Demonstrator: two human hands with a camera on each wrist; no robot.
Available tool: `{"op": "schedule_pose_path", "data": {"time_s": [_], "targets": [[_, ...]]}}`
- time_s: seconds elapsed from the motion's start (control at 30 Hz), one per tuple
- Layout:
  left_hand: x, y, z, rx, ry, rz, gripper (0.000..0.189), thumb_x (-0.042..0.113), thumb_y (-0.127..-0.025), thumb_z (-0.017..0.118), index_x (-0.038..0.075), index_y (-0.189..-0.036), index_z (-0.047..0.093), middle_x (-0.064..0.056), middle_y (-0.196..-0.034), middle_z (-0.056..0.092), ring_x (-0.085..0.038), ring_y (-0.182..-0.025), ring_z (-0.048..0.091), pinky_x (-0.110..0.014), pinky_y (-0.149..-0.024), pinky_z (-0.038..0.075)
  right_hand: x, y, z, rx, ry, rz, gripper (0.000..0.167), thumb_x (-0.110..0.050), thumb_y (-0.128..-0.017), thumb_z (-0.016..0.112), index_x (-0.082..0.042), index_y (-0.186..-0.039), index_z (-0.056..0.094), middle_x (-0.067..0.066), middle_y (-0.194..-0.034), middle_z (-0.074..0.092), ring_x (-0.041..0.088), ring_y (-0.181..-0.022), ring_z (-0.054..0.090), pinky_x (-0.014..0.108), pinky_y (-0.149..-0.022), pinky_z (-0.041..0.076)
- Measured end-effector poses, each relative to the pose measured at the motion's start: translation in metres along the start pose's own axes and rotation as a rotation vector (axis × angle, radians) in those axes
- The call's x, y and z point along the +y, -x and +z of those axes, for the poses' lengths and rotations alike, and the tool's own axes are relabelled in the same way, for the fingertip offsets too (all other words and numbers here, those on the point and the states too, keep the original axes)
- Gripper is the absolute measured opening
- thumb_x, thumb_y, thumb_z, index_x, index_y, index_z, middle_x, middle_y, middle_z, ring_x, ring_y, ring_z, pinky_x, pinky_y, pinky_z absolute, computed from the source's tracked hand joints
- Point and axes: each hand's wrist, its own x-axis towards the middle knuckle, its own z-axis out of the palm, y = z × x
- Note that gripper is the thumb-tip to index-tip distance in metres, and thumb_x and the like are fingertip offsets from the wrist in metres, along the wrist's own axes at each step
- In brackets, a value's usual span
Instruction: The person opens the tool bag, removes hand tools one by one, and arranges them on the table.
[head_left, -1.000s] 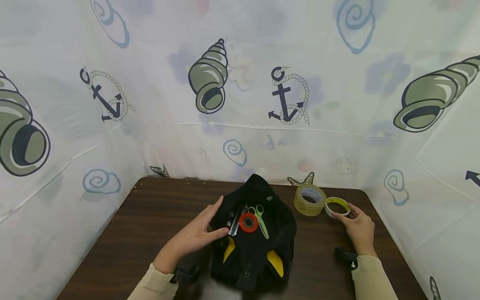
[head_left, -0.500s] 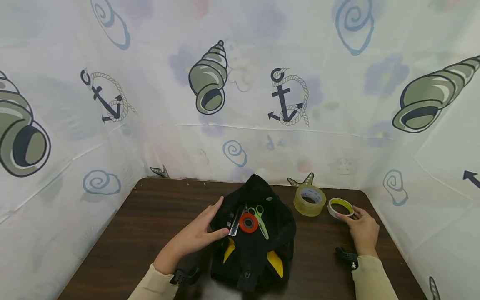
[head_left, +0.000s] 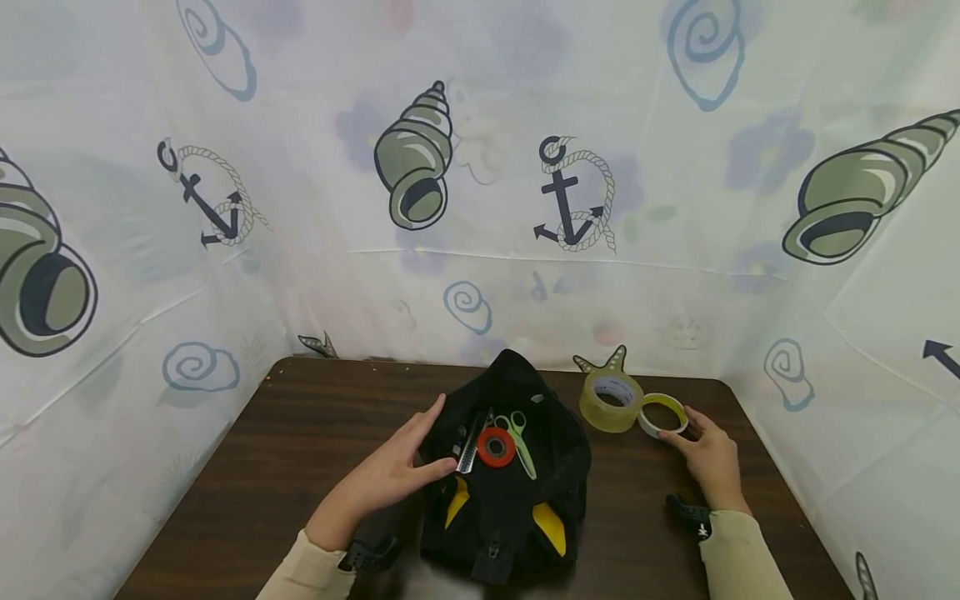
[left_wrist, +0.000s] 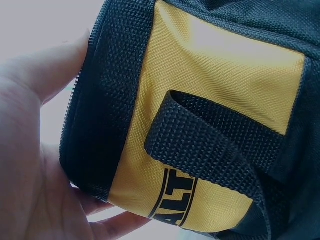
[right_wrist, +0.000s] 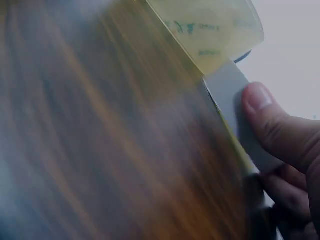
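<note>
A black tool bag with yellow panels [head_left: 550, 527] stands unzipped on the table. My left hand [head_left: 393, 462] holds the left side of its mouth, thumb on the rim. In the left wrist view the zipped edge of the bag [left_wrist: 107, 100] lies between thumb and fingers. Inside sit a red roll of tape [head_left: 480, 452], green-handled scissors [head_left: 525, 450] and a silver comb-like strip [head_left: 468, 450]. My right hand [head_left: 708, 454] pinches a white tape roll [head_left: 647, 427], which touches a wider clear packing tape roll [head_left: 611, 417]. The right wrist view shows my thumb on the white tape roll [right_wrist: 250, 125].
The brown wooden table [head_left: 300, 433] has its far edge close to a patterned cloth backdrop [head_left: 480, 208]. Cloth also hangs at both sides. A dark strap loop [left_wrist: 200, 140] sticks out from the bag's side.
My right hand shifts the white tape roll slightly right, then back left against the clear packing tape roll, which is nudged left. The left hand keeps its place on the bag.
</note>
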Motion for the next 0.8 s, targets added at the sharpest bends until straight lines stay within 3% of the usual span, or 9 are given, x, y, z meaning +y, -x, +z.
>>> {"op": "schedule_pose_path", "data": {"time_s": [0.2, 0.53, 0.57, 0.67, 0.73, 0.8], "targets": [[0.0, 0.001, 0.001, 0.0, 0.009, -0.007, 0.098, 0.06, -0.103, 0.068, 0.04, -0.176, 0.007, -0.004, -0.185, 0.013, -0.044, -0.171, 0.008, -0.079, -0.127, 0.022, 0.0, 0.002, 0.001, 0.053, -0.032, 0.063, 0.088, -0.034, -0.094, 0.09, 0.002, -0.162, 0.047, 0.031, -0.158, 0.056, 0.05, -0.146, 0.054, 0.065, -0.12, 0.042], [0.0, 0.002, -0.001, 0.0, 0.013, -0.018, 0.096, 0.056, -0.105, 0.069, 0.045, -0.175, 0.004, -0.004, -0.185, 0.012, -0.043, -0.171, 0.007, -0.079, -0.128, 0.02, 0.0, 0.0, -0.002, 0.058, -0.156, 0.11, 0.089, -0.035, -0.096, 0.087, 0.0, -0.165, 0.042, 0.027, -0.161, 0.054, 0.045, -0.148, 0.055, 0.061, -0.122, 0.042], [0.0, 0.002, -0.001, 0.0, 0.01, -0.015, 0.096, 0.055, -0.105, 0.069, 0.044, -0.175, 0.004, -0.004, -0.185, 0.012, -0.044, -0.171, 0.007, -0.079, -0.127, 0.019, -0.001, 0.0, -0.004, 0.061, -0.173, 0.12, 0.087, -0.036, -0.097, 0.086, -0.001, -0.165, 0.043, 0.026, -0.161, 0.055, 0.044, -0.148, 0.056, 0.058, -0.121, 0.045], [0.0, 0.001, -0.001, 0.0, 0.002, -0.015, 0.097, 0.056, -0.104, 0.069, 0.045, -0.175, 0.004, -0.002, -0.185, 0.012, -0.043, -0.171, 0.007, -0.08, -0.128, 0.018, -0.005, 0.0, -0.011, 0.092, -0.228, 0.143, 0.078, -0.037, -0.099, 0.083, -0.004, -0.162, 0.05, 0.021, -0.159, 0.06, 0.038, -0.144, 0.061, 0.03, -0.11, 0.055], [0.0, 0.001, -0.002, -0.002, -0.001, -0.015, 0.098, 0.058, -0.104, 0.069, 0.045, -0.175, 0.004, 0.0, -0.185, 0.011, -0.043, -0.171, 0.006, -0.079, -0.128, 0.018, -0.011, 0.001, -0.017, 0.121, -0.295, 0.154, 0.071, -0.035, -0.1, 0.083, -0.006, -0.159, 0.056, 0.018, -0.155, 0.064, 0.03, -0.137, 0.066, 0.013, -0.097, 0.054], [-0.001, 0.001, -0.002, -0.001, -0.001, -0.014, 0.098, 0.059, -0.103, 0.069, 0.044, -0.175, 0.004, 0.001, -0.185, 0.011, -0.042, -0.171, 0.006, -0.079, -0.128, 0.018, -0.019, 0.001, -0.024, 0.13, -0.452, 0.17, 0.062, -0.033, -0.101, 0.081, -0.008, -0.154, 0.061, 0.011, -0.146, 0.071, 0.018, -0.126, 0.07, 0.003, -0.087, 0.049]]}}
